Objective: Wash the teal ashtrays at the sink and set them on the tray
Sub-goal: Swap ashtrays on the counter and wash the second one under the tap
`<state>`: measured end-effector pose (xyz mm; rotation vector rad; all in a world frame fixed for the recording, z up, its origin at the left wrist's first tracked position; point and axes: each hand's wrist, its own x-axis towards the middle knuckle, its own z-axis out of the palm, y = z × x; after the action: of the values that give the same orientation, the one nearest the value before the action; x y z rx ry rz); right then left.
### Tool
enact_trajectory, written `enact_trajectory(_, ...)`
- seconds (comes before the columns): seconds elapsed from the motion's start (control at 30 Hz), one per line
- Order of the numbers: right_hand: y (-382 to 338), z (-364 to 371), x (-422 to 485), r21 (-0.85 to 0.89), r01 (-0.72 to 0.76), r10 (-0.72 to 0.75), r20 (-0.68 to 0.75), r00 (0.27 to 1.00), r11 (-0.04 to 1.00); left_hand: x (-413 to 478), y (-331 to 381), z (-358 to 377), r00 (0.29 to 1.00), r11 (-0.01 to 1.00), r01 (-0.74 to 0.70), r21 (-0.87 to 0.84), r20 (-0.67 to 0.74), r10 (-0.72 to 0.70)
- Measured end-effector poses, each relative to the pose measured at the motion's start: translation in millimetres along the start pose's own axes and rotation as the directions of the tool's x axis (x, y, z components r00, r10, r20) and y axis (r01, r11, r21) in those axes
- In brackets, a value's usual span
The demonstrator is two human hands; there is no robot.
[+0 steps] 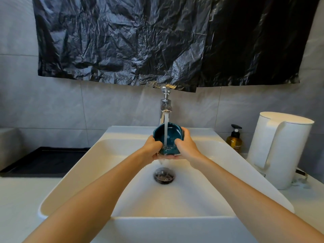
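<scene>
- Far left, the dark tray [43, 161] sits on the counter just beside the sink [84, 165]. I see no ashtray on it.
- My left hand [151, 149] grips the left side of the teal ashtray [172, 135], its fingers curled under and round the edge.
- The ashtray is over the basin, tilted towards me with its hollow facing the faucet [165, 106]. The water stream [165, 134] runs into it and spills down to the drain [164, 176].
- My right hand [186, 146] clasps the right side, thumb pressed into the hollow.
- An amber pump bottle [234, 140] and a white kettle [280, 149] stand to the right.
- I judge this to be the rinsing step. Next I should tip out the water, then carry the wet, slippery piece left to the tray with a firm hold.
</scene>
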<state>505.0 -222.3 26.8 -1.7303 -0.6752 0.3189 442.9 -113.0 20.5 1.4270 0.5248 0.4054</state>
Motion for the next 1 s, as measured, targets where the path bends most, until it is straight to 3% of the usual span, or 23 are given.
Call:
enact_trajectory(0.07, -1.5, 1.9, 0.2, -0.092, 0.039, -0.041, -0.02, 0.999, 0.995, -1.9, 1.2, -2.5, 0.999, 0.997, -0.001, 0.075, 0.038, -0.002)
enact_trajectory(0.17, -5.6, -2.5, 0.3, -0.221, 0.029, -0.041, -0.054, 0.998, 0.975, -7.0, 1.2, -2.9, 1.0, 0.931, -0.019, 0.364, -0.012, 0.025)
enact_trajectory(0.27, -8.6, -9.7, -1.9, -0.38, -0.004, -0.021, -0.061, 0.998, 0.925, -4.1, -0.1, -1.2, 0.973, 0.825, -0.124, 0.552, -0.095, 0.21)
enact_trajectory(0.33, -9.6, -12.6, -2.6, -0.484, 0.013, -0.038, -0.041, 0.998, 0.875, -1.3, -1.7, 1.3, 0.955, 0.709, -0.179, 0.682, -0.054, 0.293)
enact_trajectory(0.4, -10.5, -15.3, -3.1, -0.547, 0.037, -0.052, -0.011, 0.999, 0.836, 1.3, -3.1, 4.1, 0.93, 0.624, -0.245, 0.742, -0.002, 0.368)
enact_trajectory(0.53, -12.9, -15.4, -5.6, -0.588, 0.073, -0.079, 0.016, 0.997, 0.806, 1.1, -3.2, 5.0, 0.907, 0.589, -0.256, 0.766, -0.02, 0.42)
enact_trajectory(0.67, -14.2, -12.8, -4.3, -0.572, 0.082, -0.11, -0.014, 0.994, 0.816, -3.5, -1.0, 3.4, 0.897, 0.648, -0.24, 0.722, -0.089, 0.432)
enact_trajectory(0.73, -12.3, -13.9, -3.2, -0.603, 0.09, -0.13, -0.024, 0.991, 0.792, -4.2, -3.6, 4.4, 0.937, 0.718, -0.229, 0.657, -0.051, 0.345)
enact_trajectory(0.87, -11.0, -19.3, 0.1, -0.631, 0.074, -0.151, -0.069, 0.986, 0.772, -6.8, -4.4, 9.2, 0.991, 0.964, -0.105, 0.245, 0.109, 0.08)
enact_trajectory(0.93, -12.9, -22.7, 2.8, -0.607, 0.063, -0.158, -0.104, 0.982, 0.792, -7.6, -1.3, 11.7, 0.985, 0.99, -0.067, 0.126, 0.165, 0.046)
enact_trajectory(1.0, -12.8, -23.7, 3.3, -0.602, 0.066, -0.17, -0.117, 0.979, 0.796, -12.6, 0.7, 14.9, 0.983, 0.991, -0.07, 0.116, 0.18, 0.048)
